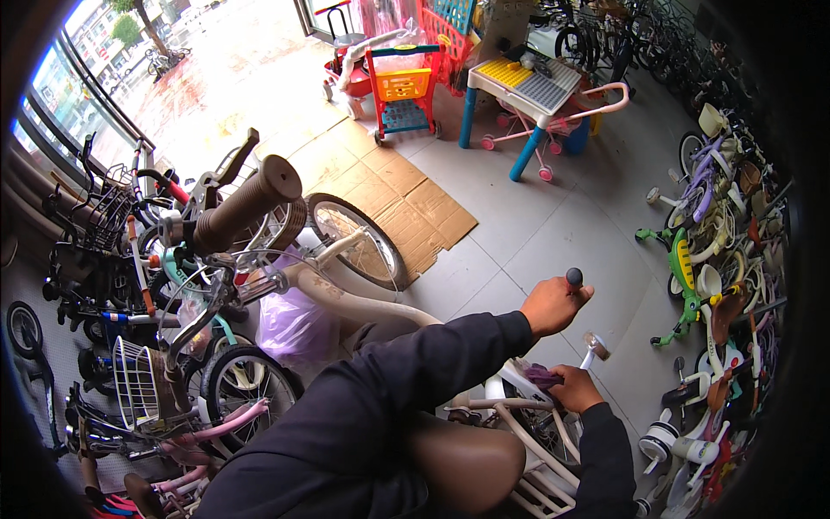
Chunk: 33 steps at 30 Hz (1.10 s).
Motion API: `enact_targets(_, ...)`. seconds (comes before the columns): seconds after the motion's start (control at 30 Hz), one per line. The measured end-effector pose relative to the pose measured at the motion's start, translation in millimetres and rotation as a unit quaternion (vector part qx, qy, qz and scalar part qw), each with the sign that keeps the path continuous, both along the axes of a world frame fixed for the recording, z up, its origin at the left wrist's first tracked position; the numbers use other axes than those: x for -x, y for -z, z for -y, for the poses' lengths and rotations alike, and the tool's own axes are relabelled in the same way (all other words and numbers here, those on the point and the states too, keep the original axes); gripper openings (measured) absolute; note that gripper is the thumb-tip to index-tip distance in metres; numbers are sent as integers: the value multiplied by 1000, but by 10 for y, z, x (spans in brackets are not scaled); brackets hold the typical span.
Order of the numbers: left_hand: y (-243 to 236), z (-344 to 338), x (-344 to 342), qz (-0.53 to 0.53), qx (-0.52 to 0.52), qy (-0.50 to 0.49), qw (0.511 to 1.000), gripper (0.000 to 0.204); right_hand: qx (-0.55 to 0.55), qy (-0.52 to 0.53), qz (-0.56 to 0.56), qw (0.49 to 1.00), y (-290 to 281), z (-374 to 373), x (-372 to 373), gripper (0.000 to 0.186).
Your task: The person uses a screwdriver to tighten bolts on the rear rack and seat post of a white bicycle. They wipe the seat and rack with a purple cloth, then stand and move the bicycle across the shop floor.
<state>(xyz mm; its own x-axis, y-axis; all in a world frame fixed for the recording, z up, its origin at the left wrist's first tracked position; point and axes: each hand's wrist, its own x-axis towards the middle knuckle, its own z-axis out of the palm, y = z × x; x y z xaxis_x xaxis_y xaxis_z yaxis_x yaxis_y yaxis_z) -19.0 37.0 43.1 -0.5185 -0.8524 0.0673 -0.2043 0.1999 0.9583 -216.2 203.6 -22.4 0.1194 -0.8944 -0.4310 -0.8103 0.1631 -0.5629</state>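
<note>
Gripping a dark handle (574, 277), left hand (553, 308) past bicycle (363, 305) edge, grey floor (622, 251) alongside; right hand (577, 389) around purple material (542, 375).

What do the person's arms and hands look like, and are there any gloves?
No gloves: the left hand and the right hand are both bare. The left sleeve and the right sleeve are long and very dark, almost black, reaching the wrists. I see no pictures or stripes on them.
</note>
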Motion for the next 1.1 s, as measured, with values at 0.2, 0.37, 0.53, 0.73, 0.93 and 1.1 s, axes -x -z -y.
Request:
enact_targets(0.2,-89,37,-41,47,-65,37,996,52,-80,-24,-186,979,-61,-29,225,28)
enact_targets(0.37,0,28,-27,32,-37,11,999,46,-8,-71,-65,995,-83,4,-77,26)
enact_targets(0.53,45,91,-98,-10,58,45,997,35,-62,-11,19,998,-75,65,20,35)
enact_targets(0.73,-172,1,-118,-82,-132,11,988,48,-10,128,-225,966,-38,-51,787,28)
enact_targets(0.93,-168,-1,-89,-40,-79,20,996,49,76,185,-246,948,394,-182,768,25)
enact_targets(1.1,-173,-21,-112,-29,-81,-1,996,48,-23,134,-135,982,531,-70,759,25)
